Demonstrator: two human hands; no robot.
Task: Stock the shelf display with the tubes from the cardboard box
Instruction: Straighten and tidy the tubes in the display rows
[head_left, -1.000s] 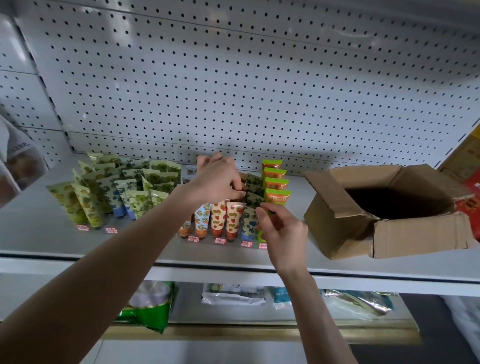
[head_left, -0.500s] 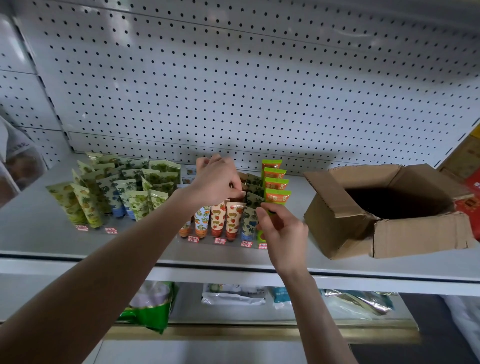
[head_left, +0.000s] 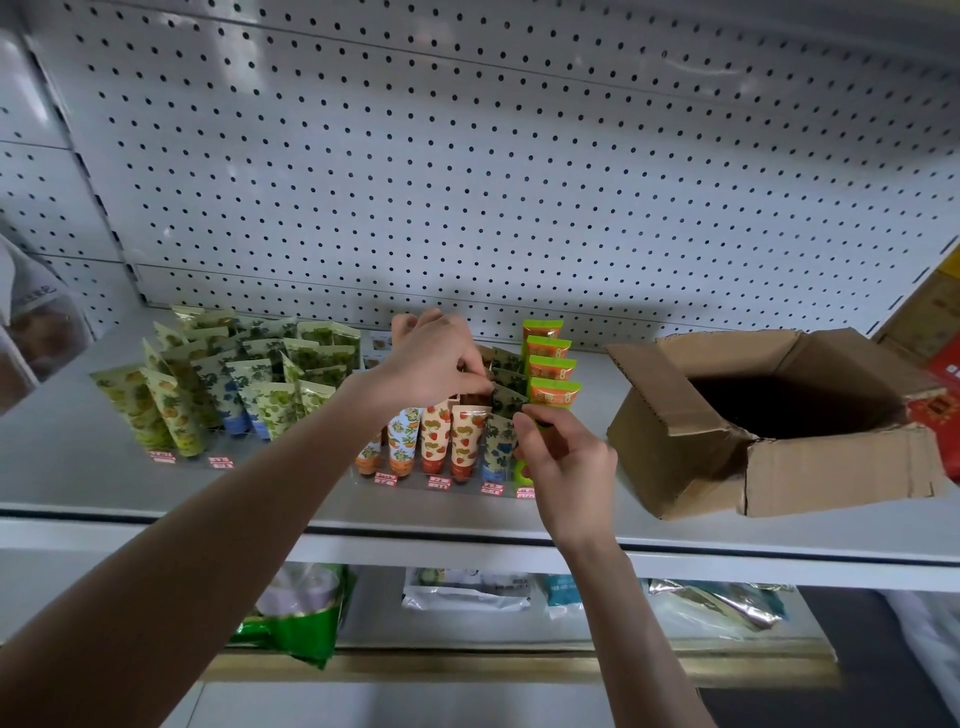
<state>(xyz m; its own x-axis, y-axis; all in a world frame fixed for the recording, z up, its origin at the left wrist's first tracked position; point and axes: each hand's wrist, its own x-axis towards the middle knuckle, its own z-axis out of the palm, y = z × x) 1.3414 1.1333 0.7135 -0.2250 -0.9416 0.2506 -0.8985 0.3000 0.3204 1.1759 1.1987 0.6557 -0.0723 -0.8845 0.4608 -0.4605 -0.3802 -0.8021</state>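
Observation:
Rows of printed tubes stand in a clear display rack (head_left: 441, 486) on the white shelf (head_left: 78, 457). My left hand (head_left: 431, 364) reaches over the strawberry tubes (head_left: 465, 436) and pinches the top of a tube in a back row. My right hand (head_left: 563, 462) grips the front green-and-orange tube (head_left: 553, 397) at the rack's right end. The open cardboard box (head_left: 675, 431) stands to the right on the same shelf; its inside is dark and I cannot see tubes in it.
A second group of green leaf-print tubes (head_left: 228, 384) fills the shelf's left part. White pegboard (head_left: 467, 182) backs the shelf. Red and yellow packages (head_left: 940, 400) sit right of the box. Bagged goods (head_left: 306, 618) lie on the shelf below.
Both hands stay almost where they were. My left hand's fingers shift slightly on the back-row tubes.

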